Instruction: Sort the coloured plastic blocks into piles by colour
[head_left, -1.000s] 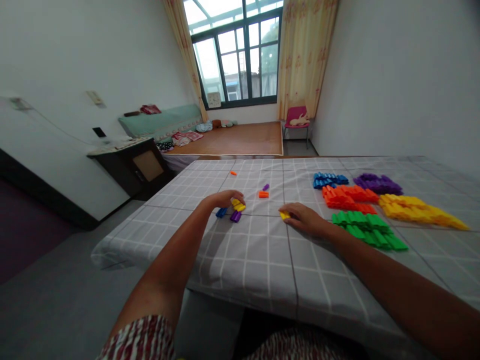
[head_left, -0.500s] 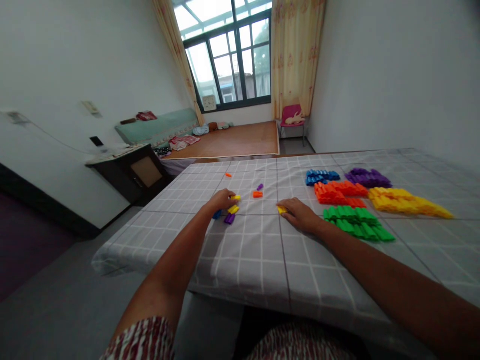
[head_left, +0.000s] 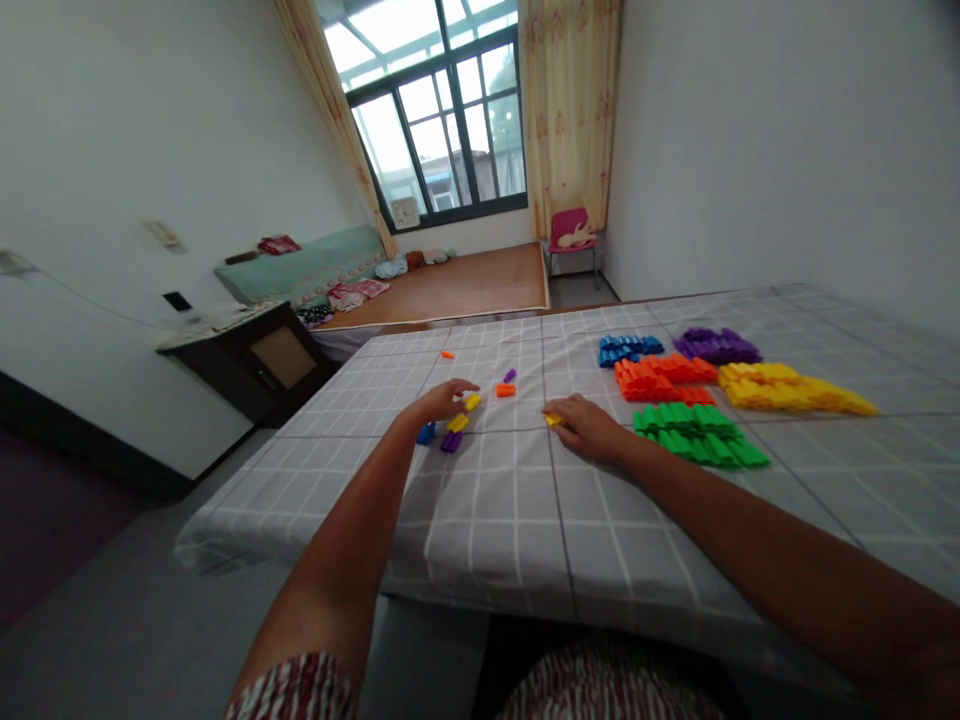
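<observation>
My left hand (head_left: 444, 400) is open at the left of the table, its fingers stretched just above a small yellow plastic piece (head_left: 472, 401). Nearer to me lie a second yellow piece (head_left: 457, 424), some purple pieces (head_left: 451, 442) and a blue piece (head_left: 426, 433), close under the left wrist. My right hand (head_left: 589, 428) rests on the cloth with its fingers closed on another yellow piece (head_left: 553, 419), partly covered by the fingertips. Between the hands, a little farther off, are an orange piece (head_left: 506, 390) and a purple piece (head_left: 510, 376).
Sorted heaps stand at the right: blue (head_left: 630, 349), purple (head_left: 718, 345), orange (head_left: 660, 379), yellow (head_left: 791, 389) and green (head_left: 701, 436). One orange piece (head_left: 447, 354) lies far left on the checked tablecloth (head_left: 495, 520). A dark cabinet (head_left: 277, 355) stands beyond the left edge.
My left hand has let go of the yellow piece, and its fingers have opened and lifted slightly. My right hand keeps its yellow piece. The camera view has shifted a little.
</observation>
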